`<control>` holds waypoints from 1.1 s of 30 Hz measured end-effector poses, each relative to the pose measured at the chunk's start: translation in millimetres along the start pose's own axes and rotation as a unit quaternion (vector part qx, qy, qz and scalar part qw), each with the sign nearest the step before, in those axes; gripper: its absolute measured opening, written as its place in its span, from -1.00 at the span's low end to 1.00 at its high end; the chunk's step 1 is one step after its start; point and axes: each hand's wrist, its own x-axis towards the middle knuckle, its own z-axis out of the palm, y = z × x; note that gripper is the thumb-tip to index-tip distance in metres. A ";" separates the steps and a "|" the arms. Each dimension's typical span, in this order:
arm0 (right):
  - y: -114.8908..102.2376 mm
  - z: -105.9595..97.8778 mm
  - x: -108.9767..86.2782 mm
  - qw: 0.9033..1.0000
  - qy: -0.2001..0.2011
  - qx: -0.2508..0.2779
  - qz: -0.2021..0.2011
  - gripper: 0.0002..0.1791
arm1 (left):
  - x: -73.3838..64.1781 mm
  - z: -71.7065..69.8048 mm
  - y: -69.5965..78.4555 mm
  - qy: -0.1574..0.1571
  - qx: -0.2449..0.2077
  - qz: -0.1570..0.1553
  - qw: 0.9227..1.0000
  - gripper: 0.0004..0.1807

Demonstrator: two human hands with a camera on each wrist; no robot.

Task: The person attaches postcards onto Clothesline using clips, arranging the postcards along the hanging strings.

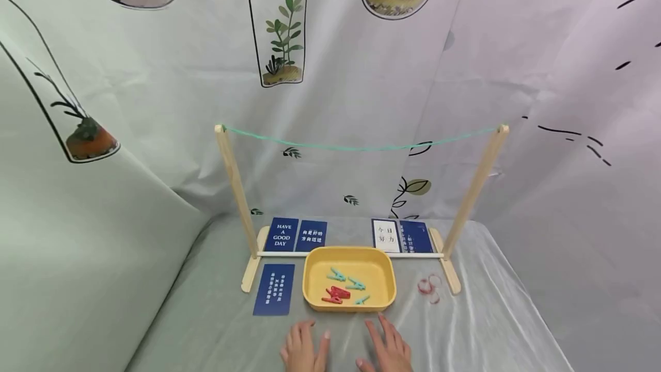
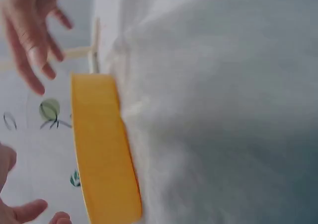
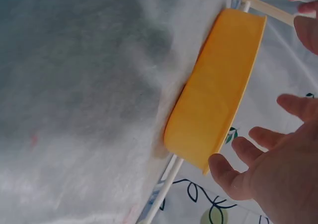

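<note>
Just in front of a yellow tray [image 1: 349,307], my left hand [image 1: 303,349] has its fingers spread and holds nothing. To its right, my right hand [image 1: 387,349] is also spread and empty near the tray's front edge. Inside the tray lie several small clothespins, red ones [image 1: 338,293] and light teal ones [image 1: 356,284]. Both wrist views show the tray's yellow side wall [image 2: 102,144] with fingers apart from each other; in the right wrist view my right hand [image 3: 283,169] appears beside the tray, its fingers parted.
Behind the tray stands a wooden frame [image 1: 234,188] with a green string [image 1: 356,148] between its posts and a white bar [image 1: 418,255] low down. Blue cards [image 1: 273,290] and a white card [image 1: 386,236] lie around it. Reddish rings [image 1: 426,287] lie at right.
</note>
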 end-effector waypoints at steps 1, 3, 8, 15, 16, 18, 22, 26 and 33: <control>0.4 -0.8 2.1 1.000 0.004 0.011 -0.002 -0.20 | 5.6 -0.9 0.7 0.009 -0.017 -0.008 1.000 -0.55; 1.2 -2.6 7.0 1.000 0.013 0.025 -0.014 -0.19 | 17.5 -2.3 1.4 0.032 -0.045 -0.020 0.998 -0.62; 1.1 -8.1 19.4 0.995 0.044 0.051 -0.068 -0.24 | 48.8 -7.2 1.9 0.080 -0.063 -0.025 0.994 -0.68; 0.1 -21.0 41.1 0.975 0.154 0.109 -0.113 -0.38 | 90.0 -5.2 -2.3 0.137 -0.076 -0.018 0.988 -0.71; 0.7 -23.8 45.9 0.971 0.175 0.114 -0.119 -0.42 | 95.4 -3.7 -3.2 0.144 -0.079 -0.019 0.986 -0.72; 0.6 -29.6 56.0 0.962 0.198 0.144 -0.118 -0.50 | 104.6 -2.0 -6.6 0.151 -0.087 -0.023 0.985 -0.74; 3.8 -38.7 78.2 0.955 0.206 0.193 -0.094 -0.62 | 119.8 4.4 -8.2 0.152 -0.059 -0.023 0.986 -0.76; 8.7 -33.5 95.7 0.949 0.197 0.231 -0.084 -0.72 | 129.5 12.4 -11.5 0.166 -0.014 -0.015 0.986 -0.76; 10.0 -16.9 112.6 0.971 0.172 0.133 -0.103 -0.90 | 135.7 25.1 -17.1 0.114 -0.006 -0.032 0.993 -0.73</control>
